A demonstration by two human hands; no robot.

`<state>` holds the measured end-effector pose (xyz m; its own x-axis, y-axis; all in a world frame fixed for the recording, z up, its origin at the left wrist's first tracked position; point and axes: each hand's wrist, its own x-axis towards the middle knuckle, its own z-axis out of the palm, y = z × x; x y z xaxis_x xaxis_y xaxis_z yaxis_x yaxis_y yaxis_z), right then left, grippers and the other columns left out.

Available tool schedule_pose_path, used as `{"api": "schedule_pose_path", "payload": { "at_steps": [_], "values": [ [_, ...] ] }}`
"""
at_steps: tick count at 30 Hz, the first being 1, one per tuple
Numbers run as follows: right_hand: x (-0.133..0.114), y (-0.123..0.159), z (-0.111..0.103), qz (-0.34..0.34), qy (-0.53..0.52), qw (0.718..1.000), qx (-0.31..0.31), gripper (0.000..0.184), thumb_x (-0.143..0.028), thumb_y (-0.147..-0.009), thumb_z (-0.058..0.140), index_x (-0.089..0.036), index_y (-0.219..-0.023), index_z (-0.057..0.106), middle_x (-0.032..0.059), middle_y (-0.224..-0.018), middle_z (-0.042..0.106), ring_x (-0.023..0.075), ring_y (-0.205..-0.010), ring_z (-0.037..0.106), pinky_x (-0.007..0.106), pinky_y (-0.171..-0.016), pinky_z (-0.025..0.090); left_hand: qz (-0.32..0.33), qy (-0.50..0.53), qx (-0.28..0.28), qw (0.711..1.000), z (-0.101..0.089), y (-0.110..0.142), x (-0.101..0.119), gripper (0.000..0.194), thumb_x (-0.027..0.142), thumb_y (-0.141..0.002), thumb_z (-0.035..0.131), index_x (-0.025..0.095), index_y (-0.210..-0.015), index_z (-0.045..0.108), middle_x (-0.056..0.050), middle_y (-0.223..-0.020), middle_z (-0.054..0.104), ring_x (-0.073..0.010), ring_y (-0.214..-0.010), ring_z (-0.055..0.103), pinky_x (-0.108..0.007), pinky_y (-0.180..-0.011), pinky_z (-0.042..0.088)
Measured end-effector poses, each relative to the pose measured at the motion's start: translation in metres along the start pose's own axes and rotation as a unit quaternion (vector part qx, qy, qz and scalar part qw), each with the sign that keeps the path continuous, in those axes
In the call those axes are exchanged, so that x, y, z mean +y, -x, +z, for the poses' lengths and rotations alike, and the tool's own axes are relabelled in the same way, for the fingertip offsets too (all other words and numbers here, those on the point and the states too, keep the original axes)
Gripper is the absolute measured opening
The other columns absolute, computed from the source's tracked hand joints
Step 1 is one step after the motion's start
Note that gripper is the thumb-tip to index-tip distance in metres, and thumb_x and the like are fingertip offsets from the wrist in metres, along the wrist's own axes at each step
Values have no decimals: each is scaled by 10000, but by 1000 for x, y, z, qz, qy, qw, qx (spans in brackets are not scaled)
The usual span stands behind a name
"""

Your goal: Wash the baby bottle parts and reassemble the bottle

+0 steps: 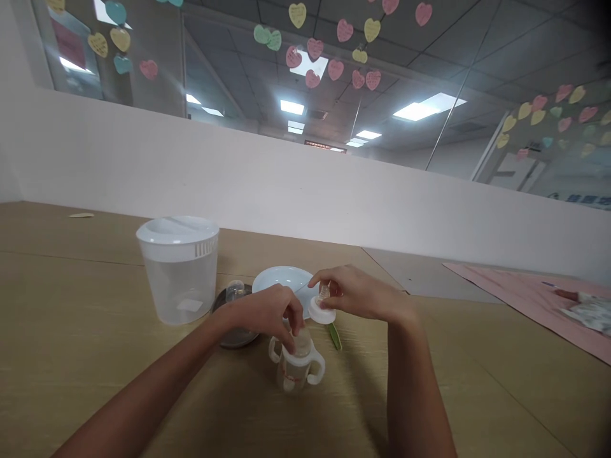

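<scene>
A person's left hand point(267, 315) curls its fingers closed around the neck of a two-handled baby bottle point(296, 367) standing on a wood-grain desk point(95, 331), while the right hand point(360, 294) pinches a white screw collar point(321, 310) fitted with a teat point(324, 292) just above the bottle. A white plate point(277, 278) lies behind them; a lidded clear plastic container point(180, 286) stands to the left.

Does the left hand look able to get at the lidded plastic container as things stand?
Probably yes. The left hand is at the two-handled baby bottle, but the translucent lidded container stands close beside it, with nothing tall between them; only a dark round dish lies low there.
</scene>
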<state>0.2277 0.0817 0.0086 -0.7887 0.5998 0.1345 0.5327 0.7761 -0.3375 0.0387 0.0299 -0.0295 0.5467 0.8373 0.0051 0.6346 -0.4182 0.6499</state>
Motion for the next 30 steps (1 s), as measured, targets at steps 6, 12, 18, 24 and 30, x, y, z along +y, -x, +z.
{"api": "schedule_pose_path", "payload": {
  "at_steps": [6, 12, 18, 24, 30],
  "values": [
    [-1, 0, 2, 1, 2, 1000, -9, 272, -200, -678, 593, -207, -950, 606, 2, -736, 568, 113, -642, 507, 220, -541, 364, -19, -21, 2, 1000, 1, -2, 2, 257, 270, -504, 726, 165, -639, 533, 36, -661, 545, -117, -629, 519, -205, -527, 379],
    [-10, -4, 5, 5, -7, 999, -44, 65, -191, -654, 605, -179, -717, 597, -4, -709, 575, 100, -622, 501, 202, -508, 341, -50, -65, 56, 995, 5, -3, 1, 327, 326, -556, 682, 185, -807, 528, 22, -746, 538, -129, -655, 518, -213, -520, 367],
    [-14, -18, 20, 24, 28, 997, -62, 62, -118, -631, 568, -168, -665, 557, -22, -715, 576, 79, -611, 476, 185, -495, 307, -58, -84, 86, 991, 1, -2, -3, 410, 314, -544, 691, 208, -884, 489, 20, -826, 561, -151, -748, 544, -221, -579, 384],
    [-8, -31, 31, 14, 43, 998, -52, 101, -98, -618, 579, -164, -694, 595, -10, -743, 593, 79, -628, 485, 179, -517, 308, -67, -93, 87, 990, -3, -1, -12, 399, 354, -569, 670, 206, -896, 495, 0, -862, 572, -171, -775, 557, -238, -601, 402],
    [-15, -36, 35, -6, 38, 998, -55, 142, -73, -614, 539, -165, -672, 631, -11, -682, 608, 79, -601, 486, 177, -511, 317, -37, -53, 54, 996, -1, -5, -21, 470, 306, -523, 705, 197, -943, 527, 0, -911, 598, -179, -812, 565, -237, -641, 420]
  ]
}}
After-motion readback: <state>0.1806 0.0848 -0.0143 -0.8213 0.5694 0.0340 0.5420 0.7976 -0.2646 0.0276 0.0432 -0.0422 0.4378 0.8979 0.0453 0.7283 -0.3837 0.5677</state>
